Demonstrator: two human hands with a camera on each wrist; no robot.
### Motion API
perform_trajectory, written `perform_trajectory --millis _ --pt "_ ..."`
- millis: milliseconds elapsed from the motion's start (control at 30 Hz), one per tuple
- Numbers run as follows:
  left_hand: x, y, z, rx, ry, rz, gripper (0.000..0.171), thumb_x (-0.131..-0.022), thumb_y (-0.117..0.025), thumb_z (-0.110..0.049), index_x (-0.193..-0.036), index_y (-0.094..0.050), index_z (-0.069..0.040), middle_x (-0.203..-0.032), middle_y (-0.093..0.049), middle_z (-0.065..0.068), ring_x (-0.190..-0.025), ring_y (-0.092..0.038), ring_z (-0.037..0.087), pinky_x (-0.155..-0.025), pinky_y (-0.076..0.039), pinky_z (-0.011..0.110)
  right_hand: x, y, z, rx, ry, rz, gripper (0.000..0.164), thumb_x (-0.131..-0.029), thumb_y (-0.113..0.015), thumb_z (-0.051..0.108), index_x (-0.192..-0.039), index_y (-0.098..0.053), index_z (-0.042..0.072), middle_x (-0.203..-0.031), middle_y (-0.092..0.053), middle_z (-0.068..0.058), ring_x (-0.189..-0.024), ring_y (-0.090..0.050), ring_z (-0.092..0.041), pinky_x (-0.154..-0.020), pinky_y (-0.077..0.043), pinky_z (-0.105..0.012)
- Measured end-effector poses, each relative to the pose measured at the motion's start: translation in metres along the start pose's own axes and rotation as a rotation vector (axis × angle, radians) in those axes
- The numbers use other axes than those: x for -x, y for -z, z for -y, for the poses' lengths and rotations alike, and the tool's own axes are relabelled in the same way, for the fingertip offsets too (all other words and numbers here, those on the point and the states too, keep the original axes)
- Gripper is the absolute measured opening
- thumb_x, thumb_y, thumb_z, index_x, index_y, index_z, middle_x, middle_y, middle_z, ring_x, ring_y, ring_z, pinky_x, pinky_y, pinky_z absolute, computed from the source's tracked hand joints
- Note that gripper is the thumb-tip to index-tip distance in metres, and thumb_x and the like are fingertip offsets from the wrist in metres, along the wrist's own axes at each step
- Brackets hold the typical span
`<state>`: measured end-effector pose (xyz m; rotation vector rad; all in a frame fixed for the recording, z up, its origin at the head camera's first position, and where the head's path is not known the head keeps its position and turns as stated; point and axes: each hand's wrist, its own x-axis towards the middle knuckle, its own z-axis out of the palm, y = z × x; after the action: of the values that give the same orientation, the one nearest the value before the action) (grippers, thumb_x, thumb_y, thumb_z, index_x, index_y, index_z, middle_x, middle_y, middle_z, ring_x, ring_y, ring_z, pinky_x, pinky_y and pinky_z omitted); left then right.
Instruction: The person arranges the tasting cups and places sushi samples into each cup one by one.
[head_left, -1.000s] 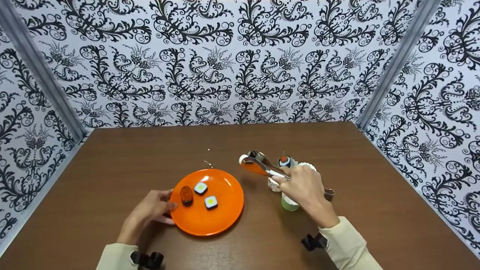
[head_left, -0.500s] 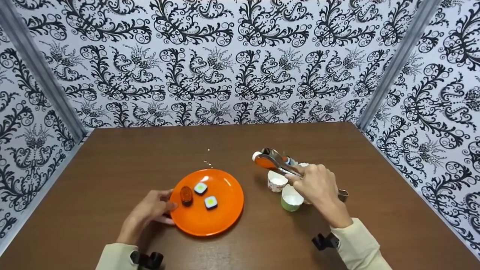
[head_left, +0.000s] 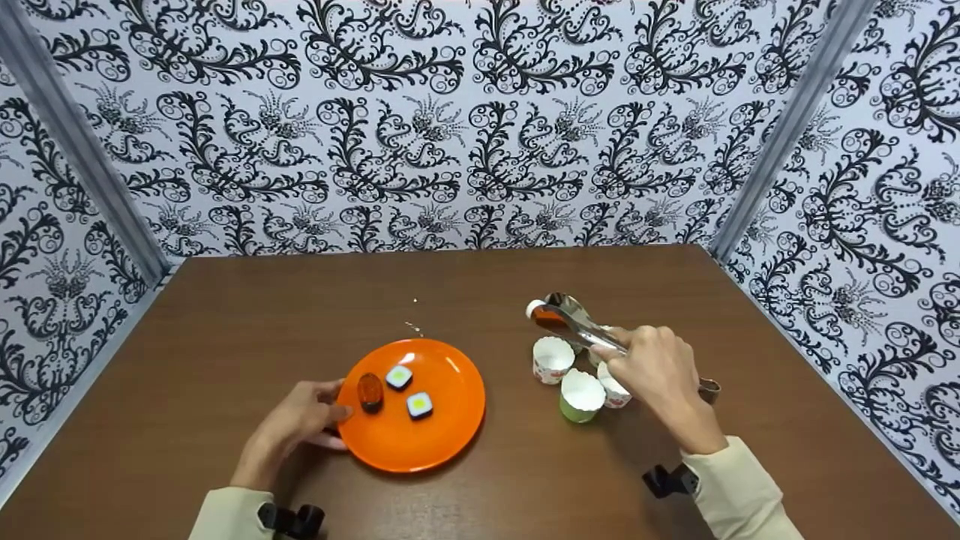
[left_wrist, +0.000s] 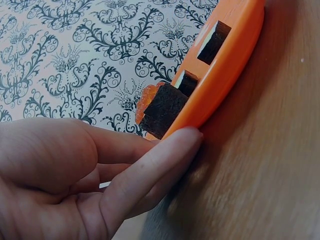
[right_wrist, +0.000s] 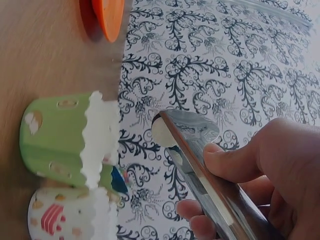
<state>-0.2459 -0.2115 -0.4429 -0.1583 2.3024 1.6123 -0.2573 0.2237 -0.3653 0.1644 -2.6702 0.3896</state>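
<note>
My left hand (head_left: 292, 420) pinches the left rim of an orange plate (head_left: 446, 442), thumb above. On the plate lie a roe-topped sushi piece (head_left: 370, 392) and two square sushi rolls (head_left: 399, 377), white with yellow-green centres. Metal tongs (head_left: 592, 330) are in my right hand (head_left: 660, 371), raised over the paper cups. Between their tips is a small piece with a white end (right_wrist: 161, 132); the tongs hide most of it and I cannot tell its kind. Below stand a green cup (head_left: 581, 397) and a white patterned cup (head_left: 553, 358).
Another patterned cup (head_left: 615, 388) and more partly hidden cups stand under my right hand. Something dark blue (right_wrist: 119, 181) shows at a cup's mouth in the right wrist view. Small white crumbs (head_left: 413, 328) lie behind the plate. Patterned walls (head_left: 450, 150) enclose the brown table (head_left: 262, 315).
My right hand has moved to the right with the tongs and the white-ended piece, uncovering more of the cups. My left hand and the plate have stayed put.
</note>
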Motion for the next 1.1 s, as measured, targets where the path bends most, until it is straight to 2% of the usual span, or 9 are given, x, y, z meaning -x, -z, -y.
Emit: perform_trajectory --millis 167,300,433,600,700,833,1033,1100 --pt "-0.001 0.000 0.001 -0.002 -0.005 -0.008 0.060 -0.096 -0.059 -0.001 -0.151 -0.037 0.005 -0.141 -0.050 0.035 -0.077 -0.070 0.020 -0.063 -0.065 0.035 0.002 0.002 -0.009 0.005 -0.001 -0.023 0.021 -0.080 -0.080 0.035 -0.094 -0.082 0.020 -0.059 -0.061 -0.008 -0.051 -0.051 -0.028 -0.041 -0.040 -0.042" --pt "0.000 -0.001 0.000 -0.004 0.005 -0.015 0.060 -0.096 -0.059 -0.002 -0.151 -0.038 0.003 -0.141 -0.051 0.034 -0.076 -0.070 0.020 -0.063 -0.065 0.035 0.004 0.004 -0.017 0.010 -0.004 -0.031 0.017 -0.080 -0.080 0.035 -0.084 -0.080 0.018 -0.058 -0.060 -0.007 -0.051 -0.052 -0.029 -0.041 -0.040 -0.042" --pt "-0.001 0.000 -0.001 -0.003 0.013 -0.007 0.061 -0.096 -0.059 -0.001 -0.152 -0.037 0.004 -0.138 -0.053 0.034 -0.076 -0.070 0.020 -0.063 -0.065 0.035 0.007 0.007 -0.026 0.008 -0.026 -0.032 0.018 -0.080 -0.080 0.035 -0.084 -0.080 0.017 -0.060 -0.061 -0.010 -0.052 -0.053 -0.030 -0.042 -0.042 -0.044" --pt "-0.002 0.001 -0.001 -0.004 0.046 -0.005 0.061 -0.095 -0.059 -0.001 -0.152 -0.036 0.003 -0.137 -0.053 0.033 -0.076 -0.069 0.020 -0.063 -0.065 0.034 0.011 0.013 -0.036 0.005 -0.064 -0.022 0.025 -0.080 -0.080 0.036 -0.095 -0.082 0.016 -0.070 -0.069 -0.021 -0.057 -0.060 -0.040 -0.044 -0.045 -0.049" --pt "-0.002 0.001 -0.001 -0.010 0.060 -0.007 0.062 -0.095 -0.059 -0.001 -0.153 -0.036 0.003 -0.140 -0.051 0.034 -0.076 -0.069 0.019 -0.064 -0.065 0.034 0.012 0.014 -0.040 0.007 -0.079 -0.008 0.031 -0.081 -0.080 0.038 -0.100 -0.081 0.015 -0.073 -0.070 -0.024 -0.058 -0.061 -0.040 -0.045 -0.046 -0.050" --pt "-0.001 0.001 -0.001 -0.003 0.056 -0.008 0.062 -0.095 -0.060 -0.001 -0.152 -0.036 0.003 -0.140 -0.051 0.033 -0.075 -0.069 0.019 -0.063 -0.065 0.033 0.014 0.014 -0.045 0.012 -0.095 0.011 0.032 -0.082 -0.079 0.039 -0.102 -0.081 0.015 -0.075 -0.070 -0.024 -0.058 -0.061 -0.038 -0.044 -0.045 -0.048" --pt "-0.001 0.001 -0.001 0.004 0.036 0.004 0.061 -0.096 -0.059 -0.001 -0.152 -0.034 0.006 -0.144 -0.046 0.034 -0.077 -0.068 0.019 -0.064 -0.065 0.034 0.017 0.016 -0.052 0.019 -0.110 0.018 0.029 -0.084 -0.075 0.035 -0.104 -0.081 0.015 -0.092 -0.072 -0.030 -0.068 -0.064 -0.050 -0.047 -0.046 -0.053" --pt "-0.001 0.001 -0.002 -0.003 0.032 0.009 0.062 -0.097 -0.059 -0.002 -0.152 -0.033 0.007 -0.147 -0.043 0.035 -0.077 -0.067 0.019 -0.064 -0.065 0.034 0.018 0.017 -0.054 0.023 -0.113 0.013 0.028 -0.083 -0.075 0.035 -0.101 -0.081 0.013 -0.089 -0.071 -0.032 -0.068 -0.063 -0.052 -0.048 -0.046 -0.055"
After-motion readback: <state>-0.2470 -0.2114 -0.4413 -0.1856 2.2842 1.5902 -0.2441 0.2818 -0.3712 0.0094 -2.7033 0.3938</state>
